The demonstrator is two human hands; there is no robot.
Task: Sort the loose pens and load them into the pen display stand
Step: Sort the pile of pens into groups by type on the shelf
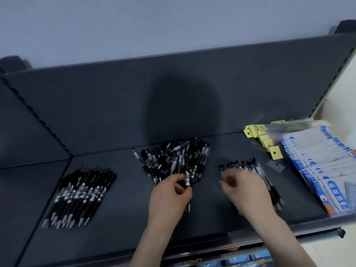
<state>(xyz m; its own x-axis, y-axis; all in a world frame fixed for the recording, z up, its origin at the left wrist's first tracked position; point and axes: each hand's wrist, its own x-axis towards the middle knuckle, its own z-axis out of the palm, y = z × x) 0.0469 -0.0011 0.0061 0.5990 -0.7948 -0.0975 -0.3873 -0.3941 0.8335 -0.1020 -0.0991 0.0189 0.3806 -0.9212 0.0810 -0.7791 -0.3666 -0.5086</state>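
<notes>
A loose heap of black pens (173, 160) lies mid-shelf on the dark shelf (125, 218). At the left, a neat row of black pens (81, 195) lies side by side, tips toward me. A smaller sorted row of pens (242, 165) lies at the right, partly hidden under my right hand. My left hand (169, 199) pinches one black pen (187, 183) at the heap's near edge; its tip pokes out below the fingers. My right hand (244, 191) hovers over the right row with fingers loosely curled, holding nothing I can see.
Blue-and-white packets (317, 166) are stacked at the shelf's right end, with yellow hang tags (264, 139) behind them. The shelf's dark back panel (173, 89) rises behind the pens. More blue packaging (240, 260) shows below the front edge.
</notes>
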